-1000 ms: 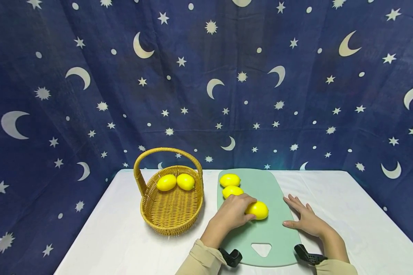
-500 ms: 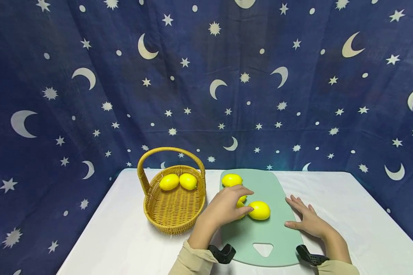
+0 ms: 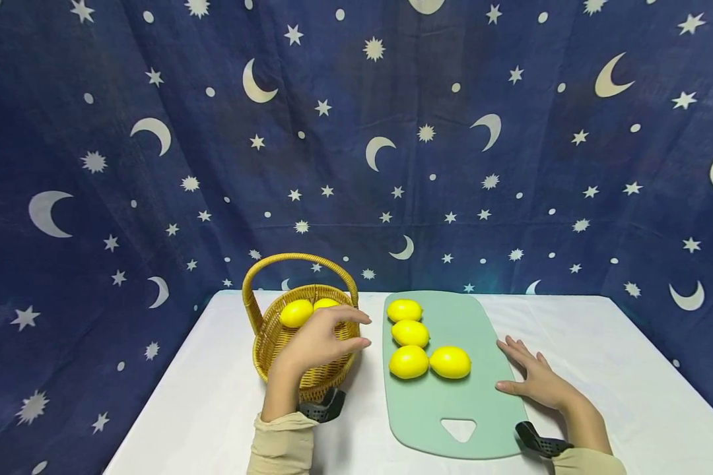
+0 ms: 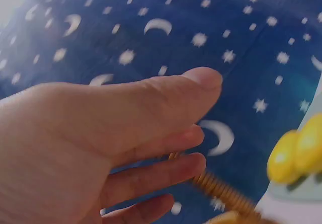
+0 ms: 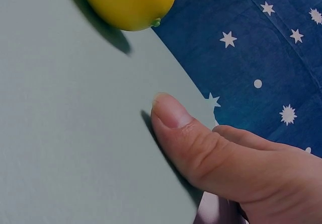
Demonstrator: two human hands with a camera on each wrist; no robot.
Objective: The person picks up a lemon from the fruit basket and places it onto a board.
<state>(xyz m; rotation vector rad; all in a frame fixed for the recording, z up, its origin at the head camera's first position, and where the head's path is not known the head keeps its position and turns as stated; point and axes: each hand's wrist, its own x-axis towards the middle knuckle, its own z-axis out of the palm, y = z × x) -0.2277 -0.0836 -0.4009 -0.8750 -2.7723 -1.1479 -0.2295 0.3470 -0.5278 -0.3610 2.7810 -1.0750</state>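
The left hand [image 3: 317, 340] hangs over the basket [image 3: 261, 356], how high I cannot tell; its thumb and fingers stand apart with nothing between them, tips toward the left edge of the cutting board [image 3: 428, 412]. The basket stands left of the board on the tabletop [image 3: 214, 409], with a left basket lemon [image 3: 296, 313] and a right basket lemon [image 3: 325, 303] by its far wall. From the board's far left corner, a far lemon [image 3: 405, 310], a middle lemon [image 3: 410, 334] and a near lemon [image 3: 408, 361] line the left edge; a fourth lemon [image 3: 450, 362] lies end to end with the near one. All four long axes run roughly left to right. The right hand [image 3: 535, 379], empty and spread at the board's right edge, is nearer the fourth; the left hand is nearer the other three
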